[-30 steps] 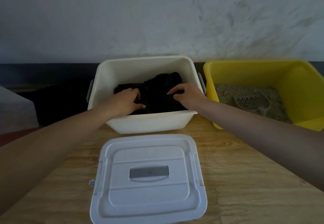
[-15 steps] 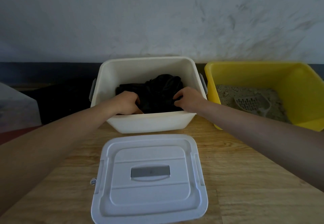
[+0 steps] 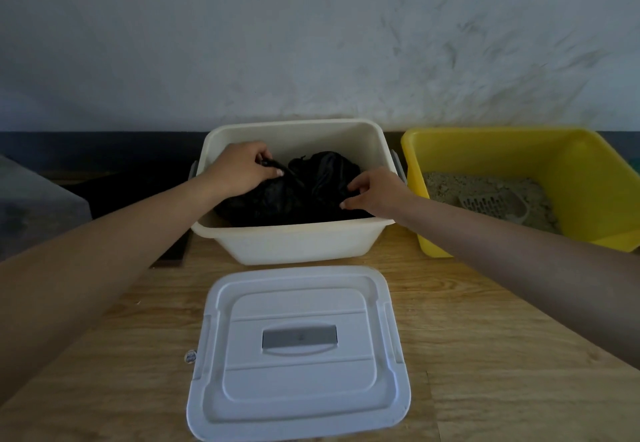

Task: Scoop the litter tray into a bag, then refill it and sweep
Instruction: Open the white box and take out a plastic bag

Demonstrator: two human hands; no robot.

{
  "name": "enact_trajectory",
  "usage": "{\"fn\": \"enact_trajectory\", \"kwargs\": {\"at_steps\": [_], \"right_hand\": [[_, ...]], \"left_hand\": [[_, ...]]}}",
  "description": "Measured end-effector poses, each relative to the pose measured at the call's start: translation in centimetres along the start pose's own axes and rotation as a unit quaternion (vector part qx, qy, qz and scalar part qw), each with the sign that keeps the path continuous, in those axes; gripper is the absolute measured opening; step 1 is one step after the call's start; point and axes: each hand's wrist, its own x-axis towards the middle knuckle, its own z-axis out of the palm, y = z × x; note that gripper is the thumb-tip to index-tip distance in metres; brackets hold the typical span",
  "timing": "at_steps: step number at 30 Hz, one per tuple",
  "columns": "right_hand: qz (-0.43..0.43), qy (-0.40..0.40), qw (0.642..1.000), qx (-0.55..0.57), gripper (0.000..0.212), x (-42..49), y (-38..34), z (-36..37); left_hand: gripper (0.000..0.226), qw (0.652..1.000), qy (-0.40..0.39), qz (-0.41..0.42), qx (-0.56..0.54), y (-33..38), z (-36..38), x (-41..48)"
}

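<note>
- The left hand [image 3: 239, 171] pinches an edge of the crumpled black plastic bag [image 3: 311, 188] inside the cream plastic tub [image 3: 294, 244].
- The right hand [image 3: 377, 190] grips the bag's right side.
- Beside the tub stands the yellow plastic litter tray [image 3: 588, 171], with the grey slotted scoop [image 3: 491, 203] on its litter.

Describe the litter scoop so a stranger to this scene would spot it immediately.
Look to the yellow tray on the right of the table, beside the cream tub. On the sandy litter inside it lies the scoop, a pale grey-beige shovel shape. Its rows of slots set it apart from the grainy litter around it.
</note>
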Motion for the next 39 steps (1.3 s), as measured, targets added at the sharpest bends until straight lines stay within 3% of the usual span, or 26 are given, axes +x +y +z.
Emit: {"fn": "enact_trajectory", "kwargs": {"at_steps": [3,7,17,24,31,39], "right_hand": [[-0.010,0.020,1.000,0.020,0.018,-0.3,-0.3,-0.8],[-0.024,0.061,0.995,0.069,0.016,-0.8,-0.5,-2.4],[-0.056,0.150,0.972,0.174,0.045,-3.5,0.0,-7.1],[-0.062,0.155,0.973,0.157,0.071,-5.3,1.1,-8.9],[-0.074,0.091,0.985,0.127,0.104,-6.2,2.2,-9.2],[-0.081,0.196,0.960,0.183,0.065,-5.6,3.0,-9.6]], "left_hand": [[0.023,0.999,0.026,0.023,-0.008,0.5,-0.9,-0.1],[0.023,0.995,0.077,0.055,-0.030,1.6,-2.2,-0.2],[0.020,0.964,0.183,0.091,-0.170,5.5,-3.7,1.1],[0.022,0.926,0.189,0.088,-0.316,8.7,-1.5,2.1],[0.024,0.895,0.146,0.104,-0.409,12.0,0.6,2.6],[0.026,0.862,0.093,0.082,-0.492,13.9,1.6,2.7]]}}
